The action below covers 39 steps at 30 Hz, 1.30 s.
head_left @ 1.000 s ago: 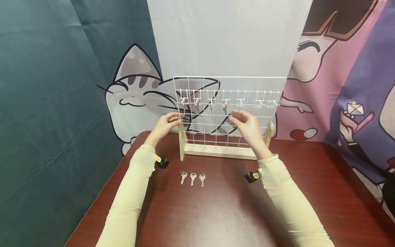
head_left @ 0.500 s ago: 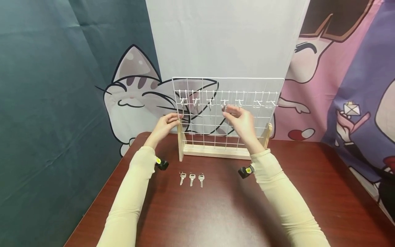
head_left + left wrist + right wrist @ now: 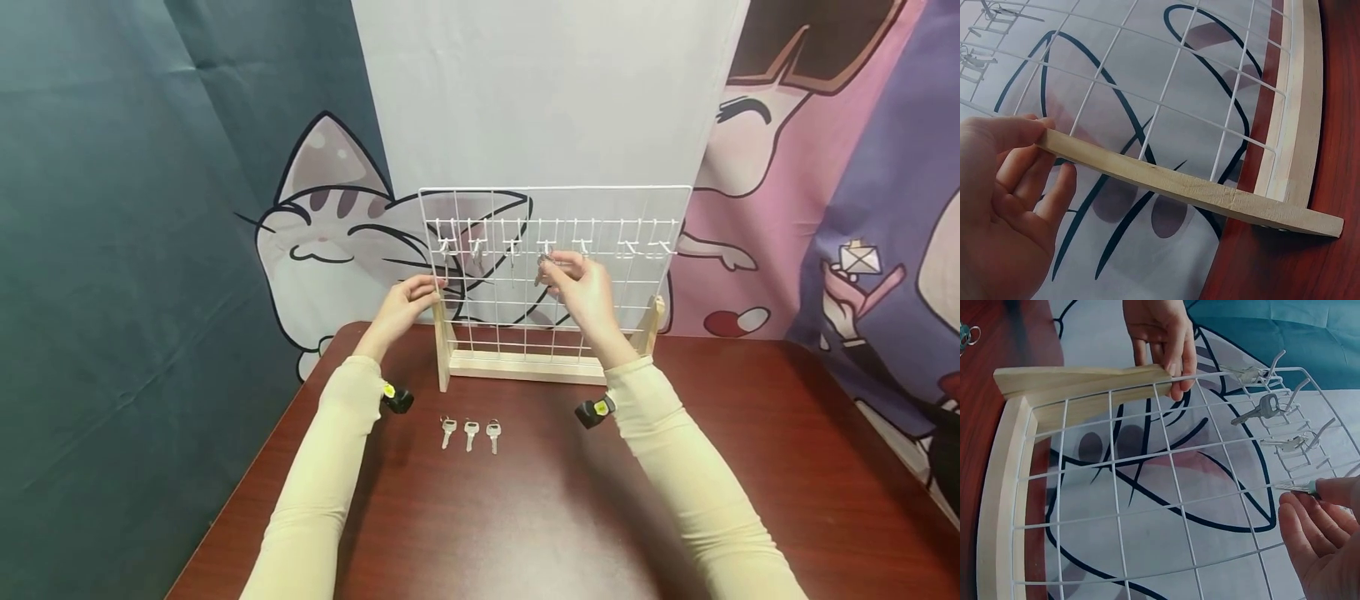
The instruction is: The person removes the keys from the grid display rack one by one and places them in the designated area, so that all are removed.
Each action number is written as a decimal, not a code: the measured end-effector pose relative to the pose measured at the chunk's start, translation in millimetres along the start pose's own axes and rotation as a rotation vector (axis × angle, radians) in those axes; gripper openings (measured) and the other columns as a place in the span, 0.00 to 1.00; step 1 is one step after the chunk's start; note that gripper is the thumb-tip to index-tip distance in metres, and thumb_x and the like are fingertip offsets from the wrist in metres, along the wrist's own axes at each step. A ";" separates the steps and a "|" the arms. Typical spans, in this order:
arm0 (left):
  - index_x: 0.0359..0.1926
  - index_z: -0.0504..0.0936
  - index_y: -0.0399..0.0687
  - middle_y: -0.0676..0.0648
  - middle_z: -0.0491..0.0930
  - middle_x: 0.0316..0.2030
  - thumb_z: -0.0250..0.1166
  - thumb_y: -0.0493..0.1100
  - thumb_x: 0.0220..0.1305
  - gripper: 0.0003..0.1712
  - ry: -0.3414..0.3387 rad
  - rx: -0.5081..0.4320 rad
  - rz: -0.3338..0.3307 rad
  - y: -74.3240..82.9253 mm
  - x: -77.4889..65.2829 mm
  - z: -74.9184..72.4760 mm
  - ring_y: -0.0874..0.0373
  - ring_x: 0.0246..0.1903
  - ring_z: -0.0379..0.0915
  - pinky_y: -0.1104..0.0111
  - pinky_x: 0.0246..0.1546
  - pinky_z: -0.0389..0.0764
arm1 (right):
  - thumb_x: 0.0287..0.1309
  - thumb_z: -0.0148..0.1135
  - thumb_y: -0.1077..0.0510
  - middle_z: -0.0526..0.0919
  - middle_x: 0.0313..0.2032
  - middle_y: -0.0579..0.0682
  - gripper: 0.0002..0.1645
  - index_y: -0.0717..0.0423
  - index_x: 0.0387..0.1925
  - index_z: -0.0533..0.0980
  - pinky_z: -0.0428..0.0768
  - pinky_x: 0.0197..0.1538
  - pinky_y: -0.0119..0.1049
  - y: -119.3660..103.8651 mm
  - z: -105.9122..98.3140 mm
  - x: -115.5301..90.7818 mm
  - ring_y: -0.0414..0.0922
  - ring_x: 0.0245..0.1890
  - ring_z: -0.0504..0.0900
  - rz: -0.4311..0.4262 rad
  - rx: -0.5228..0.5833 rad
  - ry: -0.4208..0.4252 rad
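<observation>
A white wire grid rack (image 3: 555, 187) with a row of hooks stands on the table in a wooden frame. My left hand (image 3: 401, 308) grips the top of the rack's left wooden upright (image 3: 1147, 172) between thumb and fingers. At the fourth hook from the left, my right hand (image 3: 588, 296) pinches a key (image 3: 1297, 487) by its head; whether its ring is on the hook I cannot tell. Silver keys hang from the three hooks to its left, among them one key (image 3: 1266, 407) turned flat to the right wrist view.
Three keys with rings lie in a row on the brown table (image 3: 525, 500): a left key (image 3: 448, 429), a middle key (image 3: 471, 430) and a right key (image 3: 492, 432). The hooks right of my right hand carry no keys. A printed cloth (image 3: 555, 100) hangs behind the rack.
My right hand has moved left and slightly up to the key at the fourth hook and now pinches it. The key has tilted. My left hand has stayed on the upright.
</observation>
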State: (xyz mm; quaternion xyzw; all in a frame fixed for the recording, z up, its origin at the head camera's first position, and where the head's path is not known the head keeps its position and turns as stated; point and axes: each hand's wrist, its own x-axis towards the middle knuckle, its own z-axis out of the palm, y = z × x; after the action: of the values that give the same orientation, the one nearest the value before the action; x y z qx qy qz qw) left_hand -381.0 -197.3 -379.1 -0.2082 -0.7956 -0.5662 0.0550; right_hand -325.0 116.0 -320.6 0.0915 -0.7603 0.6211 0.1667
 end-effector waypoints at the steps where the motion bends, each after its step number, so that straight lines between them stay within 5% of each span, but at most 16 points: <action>1: 0.63 0.76 0.35 0.36 0.77 0.61 0.61 0.36 0.73 0.20 -0.005 -0.007 0.001 -0.5 0.1 0.0 0.45 0.64 0.71 0.55 0.68 0.67 | 0.67 0.66 0.55 0.87 0.46 0.63 0.20 0.64 0.55 0.79 0.87 0.39 0.33 0.1 -0.8 -0.2 0.41 0.34 0.88 0.003 0.010 0.000; 7: 0.63 0.74 0.28 0.31 0.74 0.62 0.59 0.33 0.72 0.21 -0.032 -0.038 -0.008 11.4 -4.6 -0.6 0.41 0.65 0.69 0.57 0.66 0.70 | 0.67 0.66 0.56 0.87 0.44 0.63 0.19 0.66 0.53 0.79 0.87 0.40 0.35 -2.1 -4.0 -2.6 0.46 0.35 0.88 0.005 0.089 -0.018; 16: 0.62 0.76 0.35 0.34 0.76 0.62 0.60 0.37 0.73 0.20 -0.007 -0.033 0.011 -2.8 -0.6 0.7 0.46 0.63 0.72 0.59 0.65 0.71 | 0.67 0.66 0.57 0.87 0.34 0.47 0.18 0.68 0.50 0.79 0.87 0.38 0.33 -7.3 -5.2 -8.9 0.44 0.32 0.87 0.003 0.178 -0.035; 22: 0.61 0.77 0.33 0.34 0.77 0.61 0.60 0.33 0.72 0.19 0.012 -0.065 0.011 -3.6 1.0 3.1 0.43 0.63 0.72 0.63 0.63 0.75 | 0.67 0.65 0.60 0.88 0.36 0.54 0.18 0.71 0.51 0.78 0.87 0.39 0.35 -9.8 -9.9 -14.2 0.43 0.30 0.87 -0.017 0.210 -0.044; 29: 0.62 0.75 0.31 0.32 0.74 0.63 0.59 0.33 0.73 0.20 0.004 -0.105 -0.005 -2.2 1.5 3.5 0.40 0.64 0.70 0.63 0.62 0.76 | 0.67 0.65 0.59 0.87 0.32 0.47 0.17 0.69 0.50 0.78 0.87 0.39 0.36 -10.5 -14.9 -18.8 0.40 0.29 0.85 -0.036 0.216 -0.031; 39: 0.62 0.75 0.31 0.32 0.75 0.62 0.59 0.34 0.73 0.19 0.013 -0.108 -0.033 -0.7 0.3 3.4 0.42 0.63 0.72 0.59 0.62 0.76 | 0.67 0.65 0.57 0.88 0.34 0.44 0.16 0.66 0.47 0.78 0.87 0.40 0.38 0.7 -17.1 -37.8 0.44 0.35 0.87 0.000 0.152 -0.129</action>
State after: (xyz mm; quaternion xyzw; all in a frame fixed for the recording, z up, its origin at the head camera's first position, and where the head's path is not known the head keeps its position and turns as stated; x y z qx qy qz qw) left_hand -381.0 -194.2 -380.8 -0.1940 -0.7667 -0.6107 0.0396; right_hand -287.8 130.3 -332.1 0.1438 -0.7201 0.6698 0.1100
